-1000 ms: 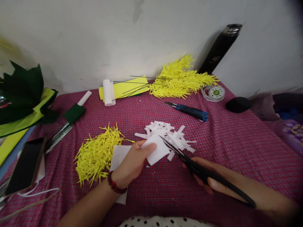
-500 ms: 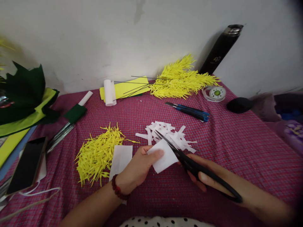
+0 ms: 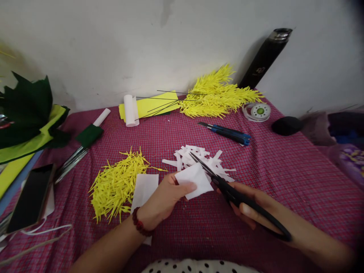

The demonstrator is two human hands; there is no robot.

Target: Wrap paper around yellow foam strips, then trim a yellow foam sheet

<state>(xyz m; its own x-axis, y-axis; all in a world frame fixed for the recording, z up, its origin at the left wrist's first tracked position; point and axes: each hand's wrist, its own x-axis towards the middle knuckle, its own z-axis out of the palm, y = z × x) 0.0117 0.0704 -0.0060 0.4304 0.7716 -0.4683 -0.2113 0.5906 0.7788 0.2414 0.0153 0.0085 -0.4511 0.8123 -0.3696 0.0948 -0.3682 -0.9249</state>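
My left hand (image 3: 170, 193), with a dark red bead bracelet (image 3: 140, 223) at its wrist, pinches a white piece of crepe-like paper (image 3: 196, 178) between thumb and fingers. My right hand (image 3: 250, 204) is closed around the handles of black scissors (image 3: 227, 189). Their blades are slightly apart, close to the upper right edge of the paper. Just beyond lies a loose pile of white paper strips (image 3: 216, 163). Left of my left hand, a white sheet (image 3: 145, 189) rests partly under the wrist, next to a heap of yellow twisted strips (image 3: 116, 185).
A blue utility knife (image 3: 227, 133), a ribbon spool (image 3: 257, 112) and yellow feathery stems (image 3: 218, 96) lie farther back. Against the wall leans a black flask (image 3: 264, 57). A white roll (image 3: 130, 110) sits on yellow paper (image 3: 157, 103). A phone (image 3: 31, 199) is at left.
The paper in my left hand has tilted and shifted slightly. The scissors have moved a little to the right, and their blades look more apart.
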